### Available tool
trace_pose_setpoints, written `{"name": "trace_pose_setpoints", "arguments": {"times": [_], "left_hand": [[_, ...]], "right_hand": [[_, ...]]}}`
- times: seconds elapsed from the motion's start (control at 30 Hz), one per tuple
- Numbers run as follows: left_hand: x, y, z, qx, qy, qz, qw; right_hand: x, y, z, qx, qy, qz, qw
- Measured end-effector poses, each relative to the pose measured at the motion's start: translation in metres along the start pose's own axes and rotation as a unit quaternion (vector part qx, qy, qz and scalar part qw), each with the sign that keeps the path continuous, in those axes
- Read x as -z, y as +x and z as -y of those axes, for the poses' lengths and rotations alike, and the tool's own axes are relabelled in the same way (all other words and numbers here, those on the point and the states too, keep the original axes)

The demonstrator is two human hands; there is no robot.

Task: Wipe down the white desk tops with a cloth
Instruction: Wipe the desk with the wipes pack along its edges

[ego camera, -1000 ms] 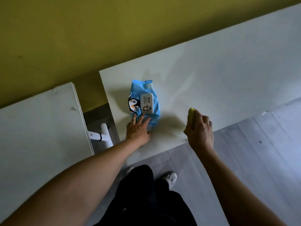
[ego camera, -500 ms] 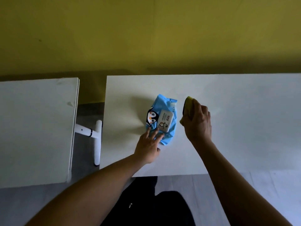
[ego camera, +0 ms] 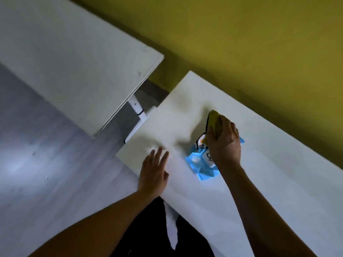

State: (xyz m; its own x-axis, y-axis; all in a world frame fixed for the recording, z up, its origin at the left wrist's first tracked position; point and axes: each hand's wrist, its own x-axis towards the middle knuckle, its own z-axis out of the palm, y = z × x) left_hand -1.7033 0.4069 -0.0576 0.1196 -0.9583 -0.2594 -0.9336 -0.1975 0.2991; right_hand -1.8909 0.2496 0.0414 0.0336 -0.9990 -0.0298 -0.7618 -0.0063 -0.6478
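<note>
right hand (ego camera: pixel 223 140) grip curls round yellow cloth (ego camera: pixel 214 120), above blue wipes pack (ego camera: pixel 201 166); left hand (ego camera: pixel 155 172) spread flat.

Yellow cloth (ego camera: pixel 215 123); blue penguin-print wipes pack (ego camera: pixel 201 162); white desk (ego camera: pixel 278 182).

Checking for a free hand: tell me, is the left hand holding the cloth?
No, the left hand lies open on the white desk top; the right hand grips the yellow cloth.
</note>
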Motion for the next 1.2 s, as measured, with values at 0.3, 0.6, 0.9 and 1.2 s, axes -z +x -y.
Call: {"name": "trace_pose_setpoints", "arguments": {"times": [0.3,0.6,0.9,1.2], "left_hand": [[-0.04,-0.007,0.007,0.2,-0.1,-0.125,0.967],[-0.071,-0.005,0.005,0.185,-0.079,-0.251,0.947],[-0.073,-0.007,0.009,0.167,-0.088,-0.262,0.946],[-0.074,-0.009,0.01,0.172,-0.087,-0.265,0.945]], "right_hand": [[-0.102,0.045,0.065,0.351,-0.044,0.185,0.917],[-0.254,0.043,0.119,0.589,-0.175,0.438,0.656],[-0.282,0.007,0.127,0.609,-0.16,0.487,0.606],[-0.239,0.121,0.084,0.61,-0.194,0.315,0.701]]}}
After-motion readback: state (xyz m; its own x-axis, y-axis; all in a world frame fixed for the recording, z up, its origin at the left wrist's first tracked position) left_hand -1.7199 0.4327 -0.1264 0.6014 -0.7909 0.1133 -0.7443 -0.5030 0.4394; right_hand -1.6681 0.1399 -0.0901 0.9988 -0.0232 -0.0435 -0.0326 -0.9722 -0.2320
